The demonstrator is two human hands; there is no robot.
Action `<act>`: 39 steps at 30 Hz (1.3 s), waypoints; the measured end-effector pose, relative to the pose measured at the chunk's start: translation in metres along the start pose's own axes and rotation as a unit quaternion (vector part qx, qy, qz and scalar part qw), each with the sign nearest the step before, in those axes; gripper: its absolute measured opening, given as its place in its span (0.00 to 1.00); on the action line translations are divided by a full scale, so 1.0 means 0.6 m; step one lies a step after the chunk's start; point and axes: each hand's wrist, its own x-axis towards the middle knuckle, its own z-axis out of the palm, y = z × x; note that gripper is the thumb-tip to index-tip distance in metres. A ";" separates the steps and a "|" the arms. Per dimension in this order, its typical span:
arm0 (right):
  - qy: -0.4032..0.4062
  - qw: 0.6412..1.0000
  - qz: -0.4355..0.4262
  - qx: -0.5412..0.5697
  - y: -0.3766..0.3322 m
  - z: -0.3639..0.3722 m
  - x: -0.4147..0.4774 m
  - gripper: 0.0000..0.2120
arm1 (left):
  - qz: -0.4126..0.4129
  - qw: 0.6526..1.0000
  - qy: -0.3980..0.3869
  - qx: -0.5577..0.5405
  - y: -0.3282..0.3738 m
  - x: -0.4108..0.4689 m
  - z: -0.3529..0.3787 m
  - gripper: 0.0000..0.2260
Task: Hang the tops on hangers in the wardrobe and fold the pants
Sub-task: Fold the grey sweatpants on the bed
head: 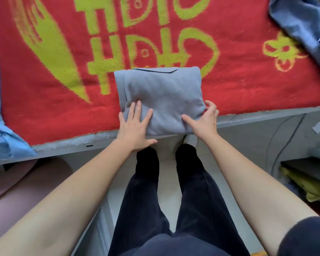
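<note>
We stood at the near edge of the bed (67,144), which was covered by a red blanket (44,111) with yellow-green figures. The grey pants (163,91) lay folded into a thick, compact bundle on the blanket, at the middle of the near edge, their closest fold reaching just over it. Our left hand (135,128) rested flat on the near left part of the bundle, fingers straight and spread, pressing down and holding nothing. Our right hand (204,119) was at the bundle's near right corner: the thumb lay along the top of the fabric while the fingers curled around the right side, so that the hand gripped that corner. A darker blue garment (301,28) lay crumpled at the far right corner of the bed, well apart from the pants, and a light blue cloth (2,137) ran along the left edge and hung over the near left corner.
</note>
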 end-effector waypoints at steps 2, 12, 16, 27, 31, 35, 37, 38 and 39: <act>-0.079 0.983 0.087 0.140 0.009 0.008 0.006 0.43 | -0.008 1.000 -0.013 0.010 0.004 0.009 0.010 0.51; -0.311 0.837 0.221 0.393 0.023 0.024 0.011 0.16 | -0.021 0.998 0.058 0.011 0.005 0.022 0.065 0.53; -0.304 0.819 0.246 0.420 -0.011 0.012 -0.001 0.08 | -0.037 0.990 0.133 0.002 0.019 0.008 0.069 0.52; -0.292 0.797 0.331 0.413 -0.131 -0.051 0.047 0.10 | -0.064 0.946 0.317 0.021 0.070 0.074 -0.008 0.37; -0.293 0.806 0.317 0.406 -0.151 -0.064 0.065 0.14 | -0.011 0.953 0.302 -0.018 0.036 0.098 -0.048 0.33; -0.302 0.802 0.316 0.408 -0.160 -0.063 0.049 0.12 | 0.021 0.967 0.252 -0.037 0.011 0.086 -0.075 0.35; -0.295 0.801 0.313 0.416 -0.165 -0.064 0.038 0.11 | 0.025 0.965 0.257 -0.034 0.009 0.078 -0.084 0.34; -0.290 0.807 0.307 0.413 -0.170 -0.067 0.035 0.11 | 0.024 0.964 0.262 -0.038 0.009 0.075 -0.089 0.33; -0.285 0.820 0.295 0.399 -0.175 -0.071 0.032 0.11 | 0.023 0.962 0.268 -0.045 0.009 0.071 -0.094 0.31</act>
